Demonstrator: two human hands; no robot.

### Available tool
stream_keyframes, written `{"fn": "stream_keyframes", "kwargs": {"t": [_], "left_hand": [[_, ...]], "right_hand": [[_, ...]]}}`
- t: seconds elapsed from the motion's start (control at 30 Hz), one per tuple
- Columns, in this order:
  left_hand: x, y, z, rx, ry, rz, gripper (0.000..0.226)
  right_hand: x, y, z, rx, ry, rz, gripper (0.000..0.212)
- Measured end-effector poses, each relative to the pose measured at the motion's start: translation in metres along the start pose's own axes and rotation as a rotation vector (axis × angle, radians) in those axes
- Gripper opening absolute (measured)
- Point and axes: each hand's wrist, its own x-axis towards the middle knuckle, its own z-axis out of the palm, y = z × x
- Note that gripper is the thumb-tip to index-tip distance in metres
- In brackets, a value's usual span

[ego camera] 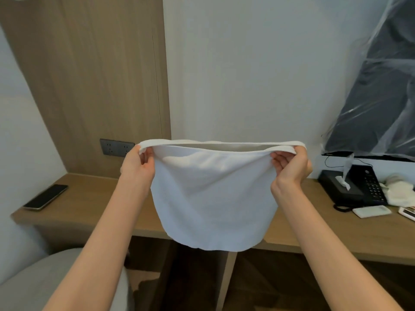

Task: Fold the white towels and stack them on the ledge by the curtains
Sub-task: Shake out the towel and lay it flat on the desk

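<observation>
A white towel [213,196] hangs in the air in front of me, folded double so two layers show along its top edge. My left hand [138,167] pinches the towel's top left corner. My right hand [292,164] pinches the top right corner. The towel's lower edge hangs past the front of the wooden desk [94,205]. No curtains or ledge are in view.
A dark phone [46,197] lies on the desk's left end. On the right stand a black desk telephone [368,187], a tissue box [336,182], a crumpled white cloth [399,189] and a plastic-wrapped TV [381,97]. A grey chair [33,279] is at lower left.
</observation>
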Motion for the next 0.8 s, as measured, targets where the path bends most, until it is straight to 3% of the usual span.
{"fn": "stream_keyframes", "kwargs": {"t": [0.03,0.1,0.13,0.23,0.27,0.3,0.37,0.5,0.57,0.6,0.63,0.67,0.8], "left_hand": [[0.005,0.003,-0.005,-0.251,-0.019,-0.126,0.023],[-0.005,0.002,-0.012,-0.282,0.015,-0.133,0.040],[-0.007,0.006,-0.018,-0.229,-0.001,-0.170,0.039],[-0.006,-0.001,-0.030,-0.367,0.024,-0.270,0.015],[-0.008,-0.003,-0.030,-0.339,0.011,-0.280,0.017],[-0.009,-0.008,-0.030,-0.464,-0.022,-0.315,0.025],[-0.002,-0.016,-0.028,-0.294,0.047,-0.217,0.040],[0.026,-0.034,-0.033,-0.052,0.045,-0.264,0.020],[0.031,-0.052,-0.029,0.265,-0.001,-0.214,0.024],[0.045,-0.060,-0.029,0.127,0.078,-0.289,0.026],[0.056,-0.068,-0.025,-0.195,0.150,-0.387,0.027],[0.069,-0.074,-0.016,-0.364,0.178,-0.390,0.029],[0.137,-0.116,0.010,-0.417,0.336,-0.521,0.034]], "right_hand": [[-0.008,0.000,-0.005,0.000,0.005,-0.004,0.024],[-0.023,-0.002,-0.015,0.012,0.020,-0.032,0.024],[-0.028,-0.003,-0.020,0.018,0.031,-0.049,0.024],[-0.037,-0.005,-0.035,0.010,0.060,-0.080,0.023],[-0.038,-0.005,-0.040,0.001,0.066,-0.082,0.022],[-0.038,-0.005,-0.044,-0.011,0.074,-0.080,0.021],[-0.034,0.000,-0.050,-0.033,0.098,-0.064,0.020],[-0.015,0.020,-0.060,-0.103,0.179,0.012,0.020],[0.002,0.035,-0.066,-0.134,0.237,0.065,0.021],[0.011,0.044,-0.068,-0.158,0.269,0.086,0.024],[0.022,0.053,-0.071,-0.188,0.300,0.100,0.026],[0.033,0.061,-0.073,-0.214,0.322,0.115,0.027],[0.086,0.093,-0.073,-0.230,0.389,0.151,0.027]]}}
